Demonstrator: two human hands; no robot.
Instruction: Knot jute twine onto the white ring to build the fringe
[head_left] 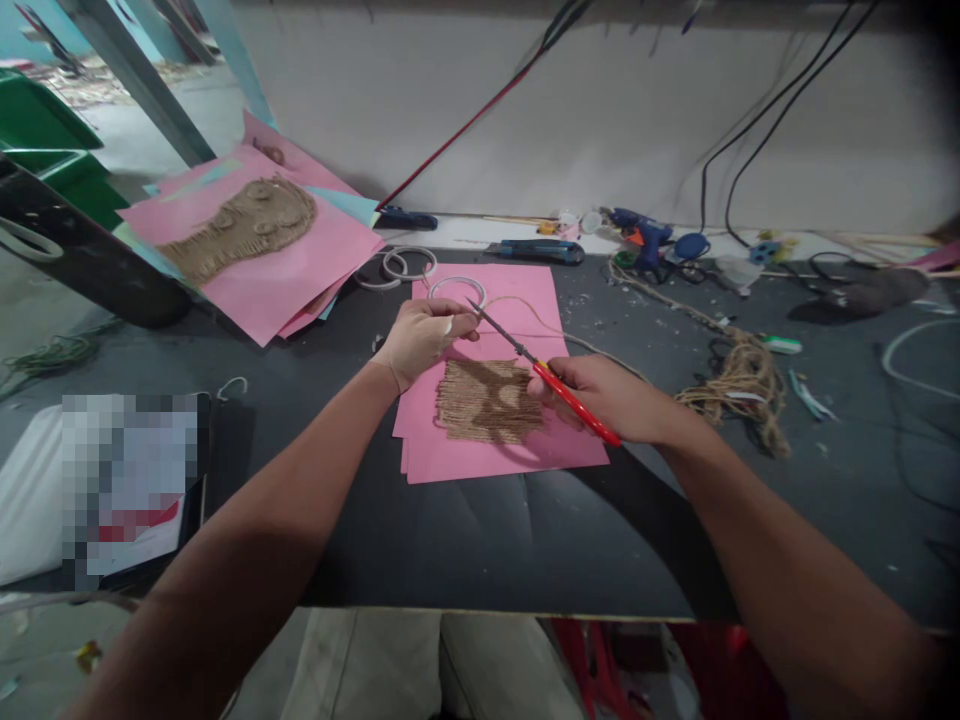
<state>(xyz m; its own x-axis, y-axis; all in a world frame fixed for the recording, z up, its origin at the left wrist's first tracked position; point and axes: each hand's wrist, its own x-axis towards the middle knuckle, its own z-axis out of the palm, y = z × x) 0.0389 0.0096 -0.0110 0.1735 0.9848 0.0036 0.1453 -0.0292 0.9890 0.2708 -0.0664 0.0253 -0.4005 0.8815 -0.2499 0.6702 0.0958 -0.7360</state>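
Your right hand grips the red-handled scissors, their slim metal blades angled toward ten o'clock and ending by your left hand, whose thumb and fingers pinch nearly closed; whether they hold anything, you cannot tell. Below your hands, the ridged, roughly square mat of brown twine lies on smooth pink paper on the dark counter. A loose, fibrous twine tangle sits at three o'clock; at ten, a long, curvy twine shape covers more pink sheets.
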